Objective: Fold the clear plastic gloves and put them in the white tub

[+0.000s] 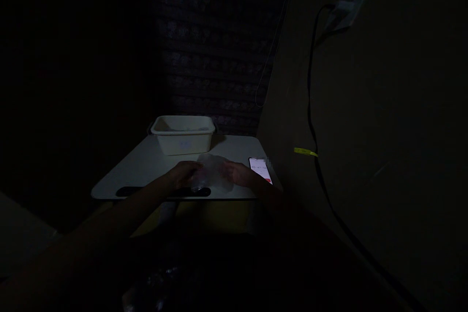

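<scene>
Both hands hold a thin, translucent piece that looks like a plastic bag (pixel 214 170) above the front edge of a small white table (pixel 142 165). My left hand (pixel 183 174) grips its left side, where the plastic is crumpled and shiny. On the other side, my right hand (pixel 238 173) is closed on the right edge, its fingers partly behind the plastic. Dim light hides the finger detail. Just beyond the hands stands a white plastic tub (pixel 185 141) with something pale inside that I cannot make out.
A lit phone (pixel 261 169) lies at the table's right edge. A dark slot (pixel 126 191) runs along the front edge. On the right wall, a black cable (pixel 310 83) with a yellow tie (pixel 305 151) hangs from a socket (pixel 343 14). Shiny crumpled plastic (pixel 157 282) shows low in front.
</scene>
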### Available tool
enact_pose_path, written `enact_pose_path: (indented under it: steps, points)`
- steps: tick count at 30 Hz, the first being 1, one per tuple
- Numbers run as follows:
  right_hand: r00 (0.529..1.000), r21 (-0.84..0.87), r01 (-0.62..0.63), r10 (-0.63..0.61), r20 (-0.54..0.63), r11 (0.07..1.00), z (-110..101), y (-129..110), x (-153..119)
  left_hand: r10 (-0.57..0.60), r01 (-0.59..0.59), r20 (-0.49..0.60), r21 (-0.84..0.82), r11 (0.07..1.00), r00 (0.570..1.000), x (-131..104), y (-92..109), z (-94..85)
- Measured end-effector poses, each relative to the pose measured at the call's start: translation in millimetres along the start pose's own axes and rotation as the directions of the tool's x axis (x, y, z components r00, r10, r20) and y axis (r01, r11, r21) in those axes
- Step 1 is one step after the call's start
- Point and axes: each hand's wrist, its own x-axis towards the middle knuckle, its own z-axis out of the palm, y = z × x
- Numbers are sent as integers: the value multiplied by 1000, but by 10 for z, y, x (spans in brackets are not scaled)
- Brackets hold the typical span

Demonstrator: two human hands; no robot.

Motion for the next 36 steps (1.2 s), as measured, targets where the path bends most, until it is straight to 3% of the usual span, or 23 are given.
enact_pose_path:
  steps: [6, 12, 19, 26, 28, 31, 33, 36]
  points:
    - [999, -134, 29, -25, 30, 991, -21, 9, -13, 84, -82, -30, 63, 995, 996, 27, -23, -55]
    - [998, -148, 65, -66, 0, 987, -50, -6, -25, 97, -87, -82, 116, 989, 992, -49, 29, -52]
    - [994, -121, 88, -94, -47, 989, -121, 26, -3, 112, -113, 14, 120, 986, 994, 4, 6, -99]
    - [985, -301, 133, -159, -65, 944, -219, 50, 37, 177, -169, 8, 340, 925, 984, 66, -42, -173]
    - [978, -399, 134, -186, -94, 907, -226, 51, 36, 254, -219, -3, 493, 842, 967, 78, -43, -201]
    - [954, -622, 112, -260, -152, 775, -206, 28, 30, 405, -313, 44, 712, 629, 913, 85, -74, -228]
    - [936, -797, 76, -318, -150, 600, -180, -9, 19, 458, -370, 161, 832, 413, 874, 68, -135, -215]
    - [906, -949, -13, -399, -144, 314, -121, -70, -5, 359, -420, 386, 908, 18, 850, 32, -276, -162]
